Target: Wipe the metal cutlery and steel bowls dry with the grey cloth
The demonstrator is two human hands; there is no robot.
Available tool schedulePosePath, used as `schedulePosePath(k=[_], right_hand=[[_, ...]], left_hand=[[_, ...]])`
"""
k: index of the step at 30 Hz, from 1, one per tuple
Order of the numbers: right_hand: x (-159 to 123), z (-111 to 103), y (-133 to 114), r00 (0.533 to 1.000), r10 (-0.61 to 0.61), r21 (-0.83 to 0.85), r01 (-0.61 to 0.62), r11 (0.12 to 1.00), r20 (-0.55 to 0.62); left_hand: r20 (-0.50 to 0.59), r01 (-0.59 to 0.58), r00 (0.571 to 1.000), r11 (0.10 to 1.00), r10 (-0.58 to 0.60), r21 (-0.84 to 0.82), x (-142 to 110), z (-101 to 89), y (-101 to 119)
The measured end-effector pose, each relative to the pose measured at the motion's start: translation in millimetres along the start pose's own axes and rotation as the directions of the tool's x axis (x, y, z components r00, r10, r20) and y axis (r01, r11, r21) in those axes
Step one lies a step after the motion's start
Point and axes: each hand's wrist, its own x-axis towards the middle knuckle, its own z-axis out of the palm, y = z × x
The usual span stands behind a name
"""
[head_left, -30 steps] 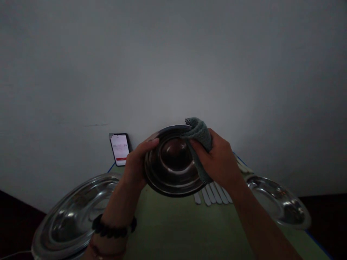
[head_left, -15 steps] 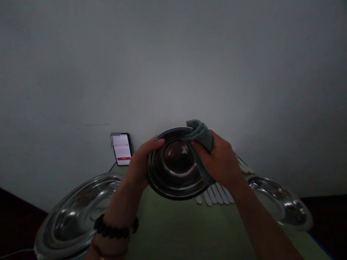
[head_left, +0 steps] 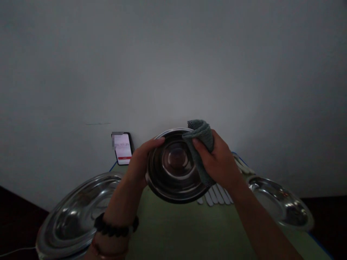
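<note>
A shiny metal bowl [head_left: 177, 184] is held up over the table, its inside tilted toward me. My left hand [head_left: 141, 159] grips its left side, thumb over the rim and the other fingers hidden behind. Folded over the upper right rim is a grey-green cloth [head_left: 202, 133]. My right hand [head_left: 221, 159] is closed on that cloth, thumb pressing it against the inside of the bowl. Part of the cloth hangs down along the bowl's right side.
A large metal basin [head_left: 73, 216] stands at the left, a smaller metal basin [head_left: 282, 202] at the right. Several white flat-ended objects [head_left: 217, 195] lie on the green table [head_left: 173, 231] behind the bowl. A phone [head_left: 123, 150] leans against the grey wall [head_left: 173, 65].
The bowl has tilted slightly and its lower edge sits a little lower. Both hands keep their grips, and the cloth stays at the upper right rim.
</note>
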Motion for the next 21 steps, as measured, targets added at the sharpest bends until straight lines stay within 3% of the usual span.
schedulePosePath(k=[2, 4, 6, 10, 12, 14, 18, 21], right_hand=[[0.0, 7.0, 1.9, 0.997, 0.026, 0.066, -0.021, 0.998, -0.079], [-1.4, 18.8, 6.1, 0.977, 0.092, 0.182, -0.057, 0.982, -0.191], [-5.5, 33.9, 10.3, 0.943, 0.196, 0.337, -0.098, 0.937, -0.271], [-18.0, 57.0, 8.9, 0.915, 0.342, 0.487, -0.203, 0.849, -0.215], [-21.3, 58.1, 4.3, 0.918, 0.342, 0.476, -0.215, 0.853, -0.198], [-20.0, 51.7, 2.0, 0.938, 0.295, 0.416, -0.198, 0.887, -0.182], [-7.4, 28.2, 11.0, 0.978, 0.156, 0.219, -0.123, 0.968, -0.140], [1.4, 13.6, 20.4, 0.995, 0.058, 0.062, -0.054, 0.997, -0.075]], left_hand=[[-0.019, -0.137, 0.990, 0.990, 0.137, 0.027, -0.1, 1.0, -0.1], [-0.055, -0.333, 0.940, 0.941, 0.337, 0.065, -0.5, 4.5, -3.3], [-0.115, -0.504, 0.849, 0.856, 0.516, 0.114, -0.7, 9.7, -9.8], [-0.237, -0.719, 0.633, 0.673, 0.737, 0.171, 1.1, 17.6, -25.6], [-0.262, -0.759, 0.589, 0.635, 0.765, 0.147, 2.6, 17.3, -28.8], [-0.256, -0.747, 0.624, 0.660, 0.738, 0.084, 3.3, 13.9, -26.4], [-0.084, -0.550, 0.830, 0.834, 0.552, 0.044, 2.3, 2.3, -12.1], [0.004, -0.373, 0.926, 0.913, 0.378, 0.162, 2.6, -4.7, -5.7]])
